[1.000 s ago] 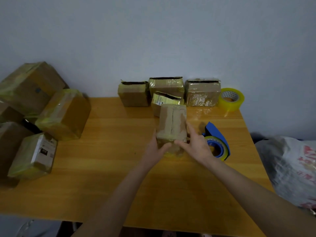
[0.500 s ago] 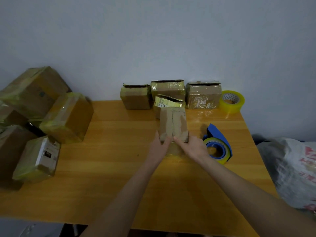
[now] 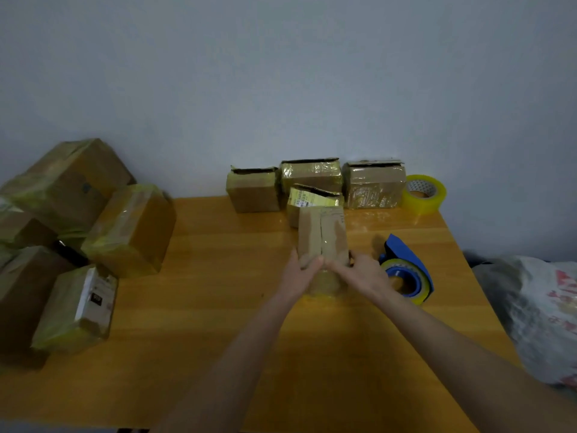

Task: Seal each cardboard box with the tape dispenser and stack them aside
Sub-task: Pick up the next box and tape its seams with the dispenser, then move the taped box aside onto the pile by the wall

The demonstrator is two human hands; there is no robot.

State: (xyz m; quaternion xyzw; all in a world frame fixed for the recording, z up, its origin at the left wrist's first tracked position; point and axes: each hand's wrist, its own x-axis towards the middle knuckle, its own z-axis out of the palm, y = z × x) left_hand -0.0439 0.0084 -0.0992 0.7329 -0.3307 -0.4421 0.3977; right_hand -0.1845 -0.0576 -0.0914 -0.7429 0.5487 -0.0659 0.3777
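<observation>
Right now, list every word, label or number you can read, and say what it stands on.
Nothing reads clearly.
On the small box, a yellow label: print too blurred.
On the left box, a white label: too blurred.
On the plastic bag, red marks: blurred, unreadable.

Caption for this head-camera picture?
Left hand and right hand hold a small cardboard box beside the blue tape dispenser.

no text is legible. a yellow label [image 3: 309,200] behind the tape dispenser [image 3: 406,267], a white label [image 3: 93,293] far left and red print [image 3: 563,278] on a bag [image 3: 530,323] at right are blurred.
</observation>
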